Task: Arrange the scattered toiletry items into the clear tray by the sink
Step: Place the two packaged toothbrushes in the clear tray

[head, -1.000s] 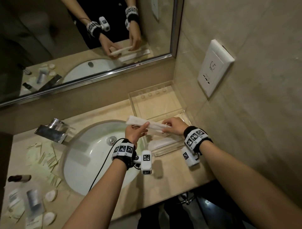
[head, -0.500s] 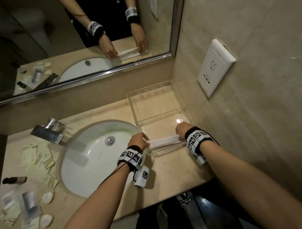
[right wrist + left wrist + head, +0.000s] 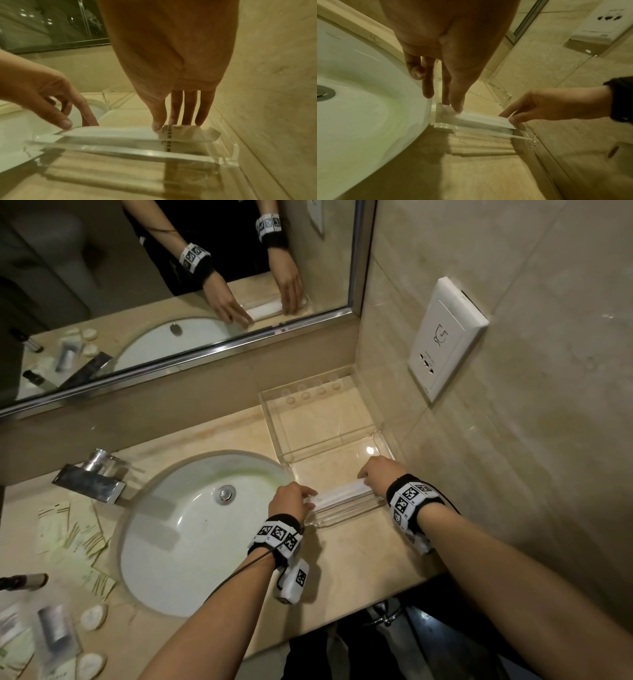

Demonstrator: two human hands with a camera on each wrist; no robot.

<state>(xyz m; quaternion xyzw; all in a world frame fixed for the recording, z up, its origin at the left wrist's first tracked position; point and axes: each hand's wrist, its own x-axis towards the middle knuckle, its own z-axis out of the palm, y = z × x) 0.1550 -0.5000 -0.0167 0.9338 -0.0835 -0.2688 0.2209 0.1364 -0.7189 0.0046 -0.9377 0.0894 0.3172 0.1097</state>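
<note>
A long white packet (image 3: 342,496) lies along the near section of the clear tray (image 3: 274,419), just behind its front wall. My left hand (image 3: 308,496) pinches the packet's left end between thumb and forefinger (image 3: 452,106). The right end is pinched by my right hand (image 3: 364,479), thumb in front and fingers behind (image 3: 164,124). In the right wrist view the packet (image 3: 120,133) sits low behind the tray's clear front wall (image 3: 137,150). The tray's far section holds nothing.
The white sink (image 3: 191,535) lies left of the tray, with a chrome faucet (image 3: 89,477) behind it. Pale sachets (image 3: 68,532), a dark bottle (image 3: 24,580), a silver tube (image 3: 54,625) and round soaps (image 3: 94,616) lie scattered at far left. A wall socket (image 3: 445,337) is on the right wall.
Both hands have come down with the white packet, from above the tray's left edge into its near section. The packet now lies level along the front wall.
</note>
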